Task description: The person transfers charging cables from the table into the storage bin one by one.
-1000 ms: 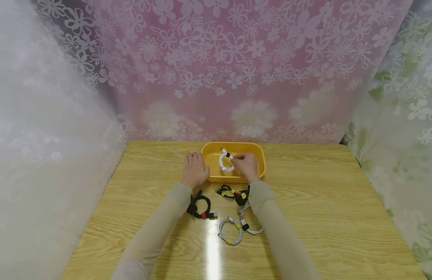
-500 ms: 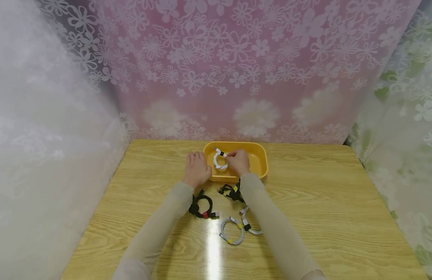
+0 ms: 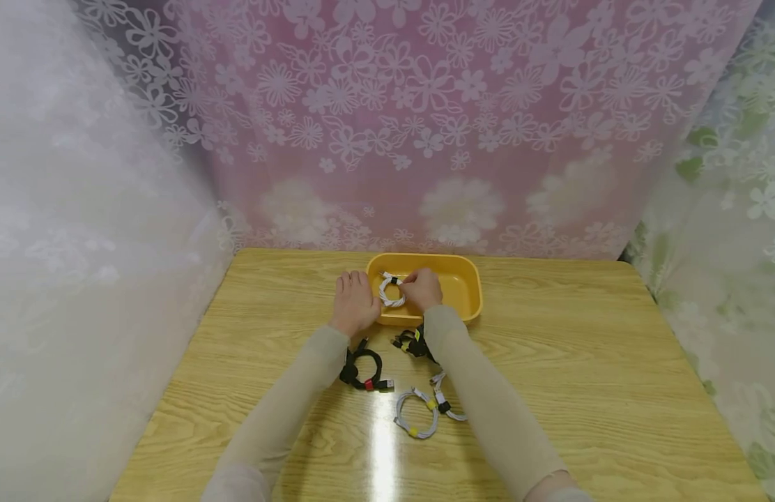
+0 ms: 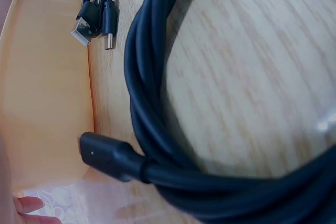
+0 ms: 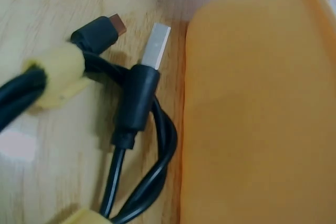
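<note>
A coiled white charging cable (image 3: pixel 392 302) with a black tie is inside the yellow plastic bin (image 3: pixel 465 286), toward its left end. My right hand (image 3: pixel 423 288) reaches into the bin and pinches the right side of that coil. My left hand (image 3: pixel 355 303) rests against the bin's left end, its thumb at the near-left corner and its fingers extended. In the left wrist view two fingertips (image 4: pixel 30 204) show beside the bin wall. What the rest of the left hand does is hidden there.
On the wooden table (image 3: pixel 582 362) in front of the bin lie a black cable with a red tie (image 3: pixel 369 383), a black cable with yellow ties (image 5: pixel 137 98), a grey-white cable with yellow ties (image 3: pixel 400 420) and a white cable with a black tie (image 3: pixel 443 404), partly behind the right sleeve.
My right hand has moved left inside the bin, carrying the white cable toward the bin's left end. The left hand has stayed at the bin's left side.
</note>
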Action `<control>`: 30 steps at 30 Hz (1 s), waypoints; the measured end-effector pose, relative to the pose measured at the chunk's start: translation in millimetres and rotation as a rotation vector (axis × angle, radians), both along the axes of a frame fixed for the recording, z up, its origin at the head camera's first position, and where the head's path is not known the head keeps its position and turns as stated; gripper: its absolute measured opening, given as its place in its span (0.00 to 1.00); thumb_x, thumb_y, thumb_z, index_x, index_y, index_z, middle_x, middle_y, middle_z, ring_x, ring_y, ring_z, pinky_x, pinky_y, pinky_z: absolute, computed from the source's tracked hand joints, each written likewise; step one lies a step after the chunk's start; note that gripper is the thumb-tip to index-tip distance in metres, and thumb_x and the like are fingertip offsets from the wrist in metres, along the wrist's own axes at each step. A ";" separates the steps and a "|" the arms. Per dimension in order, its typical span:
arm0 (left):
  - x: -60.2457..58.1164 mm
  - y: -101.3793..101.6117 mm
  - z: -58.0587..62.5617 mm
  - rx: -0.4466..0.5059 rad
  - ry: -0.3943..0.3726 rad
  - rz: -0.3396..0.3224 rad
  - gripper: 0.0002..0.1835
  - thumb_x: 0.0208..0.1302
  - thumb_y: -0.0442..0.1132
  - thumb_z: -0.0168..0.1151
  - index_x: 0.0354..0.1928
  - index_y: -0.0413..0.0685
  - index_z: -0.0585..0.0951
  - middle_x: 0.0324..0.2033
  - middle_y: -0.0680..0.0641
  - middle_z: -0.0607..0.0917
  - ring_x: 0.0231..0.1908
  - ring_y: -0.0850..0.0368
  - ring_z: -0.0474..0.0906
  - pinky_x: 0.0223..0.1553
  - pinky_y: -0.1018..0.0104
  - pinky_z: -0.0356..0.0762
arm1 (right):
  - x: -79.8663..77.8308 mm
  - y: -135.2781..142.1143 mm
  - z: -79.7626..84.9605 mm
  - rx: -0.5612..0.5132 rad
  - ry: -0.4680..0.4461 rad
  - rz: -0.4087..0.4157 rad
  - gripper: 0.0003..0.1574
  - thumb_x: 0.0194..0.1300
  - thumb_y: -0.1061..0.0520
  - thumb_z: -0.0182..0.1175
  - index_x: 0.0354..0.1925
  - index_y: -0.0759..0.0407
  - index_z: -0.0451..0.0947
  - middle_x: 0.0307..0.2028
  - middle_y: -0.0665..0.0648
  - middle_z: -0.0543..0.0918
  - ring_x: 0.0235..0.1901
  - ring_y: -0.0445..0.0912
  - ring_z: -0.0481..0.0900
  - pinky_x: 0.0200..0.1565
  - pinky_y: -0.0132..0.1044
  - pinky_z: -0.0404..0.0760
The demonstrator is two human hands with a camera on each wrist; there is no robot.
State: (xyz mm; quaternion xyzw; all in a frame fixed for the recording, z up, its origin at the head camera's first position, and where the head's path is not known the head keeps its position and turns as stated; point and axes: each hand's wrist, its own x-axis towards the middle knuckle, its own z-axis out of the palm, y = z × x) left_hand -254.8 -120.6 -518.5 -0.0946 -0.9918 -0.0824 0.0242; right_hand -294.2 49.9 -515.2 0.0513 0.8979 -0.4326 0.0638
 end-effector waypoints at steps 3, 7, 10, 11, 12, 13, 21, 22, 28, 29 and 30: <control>0.1 1.0 0.3 -0.012 -0.002 0.006 0.23 0.70 0.47 0.48 0.56 0.34 0.67 0.53 0.34 0.69 0.56 0.37 0.61 0.62 0.46 0.55 | -2.5 0.2 -2.3 0.015 0.001 -0.004 0.08 0.61 0.55 0.68 0.35 0.60 0.86 0.36 0.59 0.85 0.37 0.54 0.81 0.43 0.48 0.79; 0.1 1.6 0.2 -0.020 0.005 0.010 0.21 0.71 0.46 0.48 0.54 0.35 0.67 0.52 0.35 0.70 0.55 0.38 0.62 0.61 0.47 0.56 | -6.1 0.1 -6.9 0.039 -0.008 -0.004 0.08 0.61 0.54 0.68 0.35 0.59 0.87 0.35 0.57 0.85 0.37 0.53 0.81 0.43 0.47 0.79; 0.6 1.8 0.2 -0.022 0.014 0.007 0.21 0.71 0.46 0.48 0.54 0.34 0.68 0.52 0.34 0.70 0.54 0.37 0.63 0.60 0.47 0.57 | -7.4 -0.1 -9.3 0.039 -0.019 0.001 0.08 0.61 0.54 0.68 0.35 0.59 0.87 0.35 0.57 0.85 0.36 0.52 0.80 0.42 0.46 0.79; 0.8 1.7 0.3 -0.021 0.017 0.006 0.21 0.71 0.46 0.48 0.53 0.34 0.68 0.51 0.34 0.70 0.54 0.37 0.63 0.60 0.47 0.57 | -7.6 -0.2 -9.5 0.036 -0.023 0.002 0.08 0.61 0.54 0.68 0.35 0.59 0.87 0.35 0.57 0.85 0.36 0.52 0.80 0.42 0.46 0.79; 0.8 1.6 0.2 -0.021 0.023 0.005 0.20 0.70 0.46 0.47 0.53 0.34 0.68 0.51 0.34 0.71 0.54 0.37 0.63 0.59 0.47 0.57 | -7.7 -0.4 -9.5 0.031 -0.026 0.004 0.08 0.61 0.55 0.68 0.35 0.59 0.87 0.35 0.57 0.85 0.36 0.52 0.80 0.42 0.46 0.79; 0.9 1.6 0.5 -0.023 0.027 0.004 0.20 0.70 0.45 0.47 0.53 0.34 0.68 0.51 0.34 0.71 0.54 0.37 0.63 0.59 0.47 0.58 | -7.6 -0.4 -9.1 0.026 -0.030 0.007 0.08 0.61 0.55 0.68 0.35 0.59 0.87 0.35 0.57 0.85 0.36 0.52 0.80 0.41 0.46 0.78; 0.5 0.9 0.9 -0.019 0.021 0.000 0.22 0.70 0.46 0.43 0.53 0.34 0.68 0.51 0.34 0.70 0.54 0.37 0.63 0.59 0.47 0.57 | -7.7 1.6 -6.7 -0.008 -0.049 0.057 0.11 0.62 0.53 0.66 0.37 0.60 0.87 0.36 0.58 0.85 0.35 0.51 0.79 0.38 0.44 0.78; 0.2 0.8 0.6 -0.017 0.019 0.001 0.22 0.70 0.46 0.43 0.54 0.34 0.68 0.51 0.34 0.70 0.54 0.37 0.63 0.59 0.47 0.57 | -8.7 2.1 -7.7 -0.012 -0.050 0.066 0.12 0.62 0.53 0.65 0.37 0.60 0.87 0.36 0.58 0.85 0.35 0.51 0.79 0.37 0.42 0.77; -2.3 0.3 -4.4 -0.001 0.038 0.006 0.19 0.69 0.44 0.43 0.51 0.34 0.67 0.49 0.35 0.70 0.53 0.38 0.62 0.58 0.47 0.57 | -13.9 2.3 -12.9 -0.053 -0.067 0.128 0.13 0.62 0.54 0.62 0.37 0.62 0.86 0.33 0.57 0.84 0.30 0.49 0.76 0.30 0.37 0.74; -2.5 0.3 -4.8 0.003 0.039 0.006 0.19 0.69 0.44 0.43 0.51 0.34 0.67 0.48 0.35 0.70 0.53 0.38 0.62 0.58 0.47 0.57 | -13.6 2.0 -12.3 -0.058 -0.070 0.137 0.14 0.62 0.54 0.61 0.37 0.63 0.86 0.32 0.57 0.84 0.29 0.49 0.76 0.29 0.37 0.74; -2.5 0.3 -4.8 0.010 0.037 0.006 0.19 0.69 0.44 0.43 0.51 0.34 0.67 0.48 0.35 0.70 0.52 0.37 0.62 0.58 0.47 0.57 | -13.1 1.6 -11.6 -0.058 -0.073 0.142 0.14 0.62 0.54 0.61 0.37 0.63 0.86 0.32 0.57 0.84 0.28 0.48 0.76 0.29 0.36 0.74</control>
